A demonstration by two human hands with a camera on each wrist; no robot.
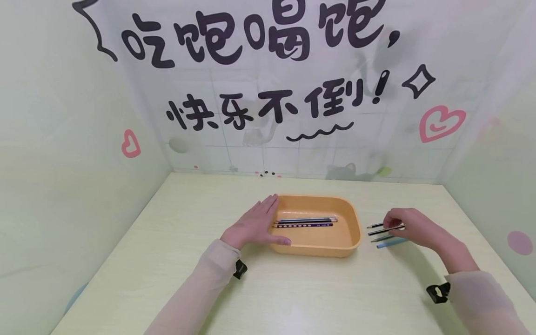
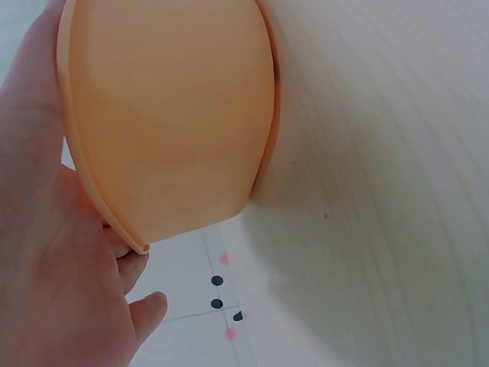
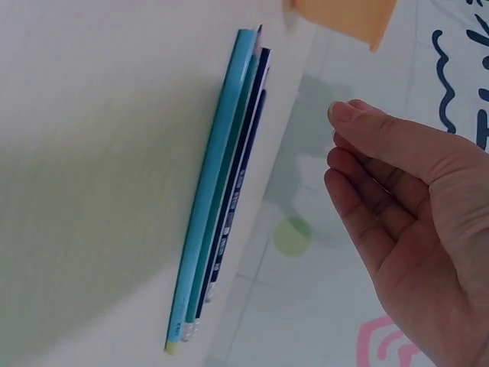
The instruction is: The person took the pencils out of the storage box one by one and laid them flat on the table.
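My left hand [image 1: 255, 223] rests over the left end of an orange plastic tray [image 1: 314, 251], fingers extended toward its back corner and the thumb lying across the front left corner. In the left wrist view the palm is against the tray's rim [image 2: 84, 172]. Dark pencils [image 1: 303, 225] lie side by side inside the tray. To the right of it, several more pencils lie on the table, among them a light blue pencil [image 3: 206, 199]. Just above these is my right hand [image 1: 418, 228], its fingers loosely bent; the right wrist view shows nothing between thumb and fingertips.
The pale wood-grain table [image 1: 293, 288] is bounded at the back by a wall sheet [image 1: 251, 158] with large black writing. Side walls stand at left and right. A black wrist mount [image 1: 438, 293] sits at the right sleeve.
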